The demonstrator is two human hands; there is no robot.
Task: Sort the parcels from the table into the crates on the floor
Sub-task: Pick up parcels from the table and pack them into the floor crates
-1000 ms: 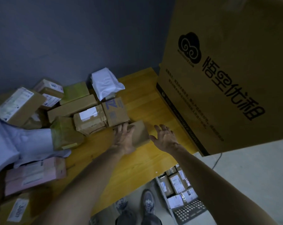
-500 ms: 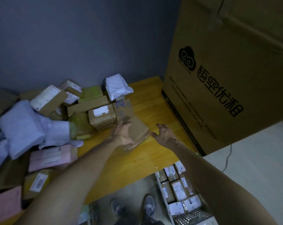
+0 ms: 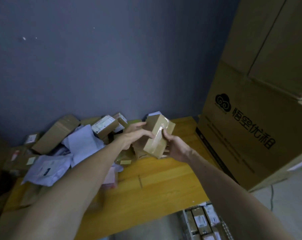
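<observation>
The taped brown parcel [image 3: 157,135] is off the tabletop [image 3: 164,179] now. A second ago it lay flat on the wood just left of the big printed carton [image 3: 250,135], with only the left hand [image 3: 134,135] laid on it and the right hand [image 3: 175,145] spread open beside it. At this moment both hands hold it in the air, to the left of the carton and above the heap of other parcels [image 3: 80,144]. It is tilted so that a taped face is turned toward the person.

The left fingers [image 3: 147,134] grip its left side, with fingertips on the near face and along the top edge. The right ones wrap the opposite edge, the thumb pressing on the strip of clear tape.

So the pick is done — one parcel has been pulled from the pile, which sits farther left of the carton than the held parcel. The tilt suggests a look for the label, though none is visible on the faces shown. What remains is the drop. The crate [image 3: 204,222] shows on the floor below and left of the carton's near corner — already holding labelled boxes. Which crate suits this parcel cannot be judged from here.
</observation>
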